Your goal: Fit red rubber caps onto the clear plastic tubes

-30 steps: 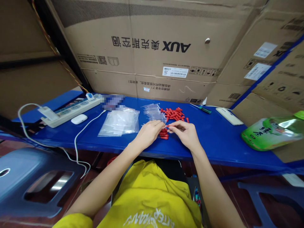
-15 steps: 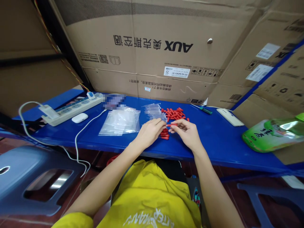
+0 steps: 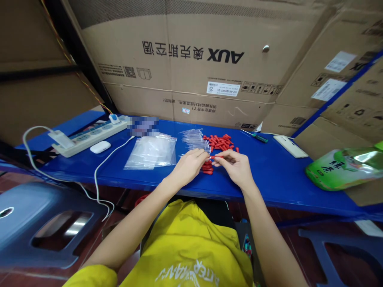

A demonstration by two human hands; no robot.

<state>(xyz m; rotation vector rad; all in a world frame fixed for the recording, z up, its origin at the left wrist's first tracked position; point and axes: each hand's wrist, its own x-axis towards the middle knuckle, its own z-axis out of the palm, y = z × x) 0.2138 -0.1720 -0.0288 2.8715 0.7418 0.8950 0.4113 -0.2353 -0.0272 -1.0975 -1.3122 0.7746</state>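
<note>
My right hand (image 3: 235,165) pinches a small red rubber bulb (image 3: 216,157) between thumb and fingers. Close against its open end, my left hand (image 3: 191,163) is closed on a thin clear dropper tube, mostly hidden by the fingers. Whether the tube has entered the bulb, I cannot make out. Behind my hands lies a row of clear dropper tubes (image 3: 193,139). A loose heap of red rubber bulbs (image 3: 221,141) sits to their right. Several more red pieces (image 3: 207,169) lie just below my hands, partly covered by the left one.
Clear plastic bags (image 3: 152,153) lie to the left, near a white cable, an earbud case (image 3: 100,147) and a power strip (image 3: 95,135). On the right are a green-handled screwdriver (image 3: 259,138), a white phone-like object (image 3: 290,146) and a green tea bottle (image 3: 341,169). Cardboard boxes stand behind.
My right fingers have shifted slightly around the red bulb, and less of it shows now. Both hands stay in nearly the same place, close together.
</note>
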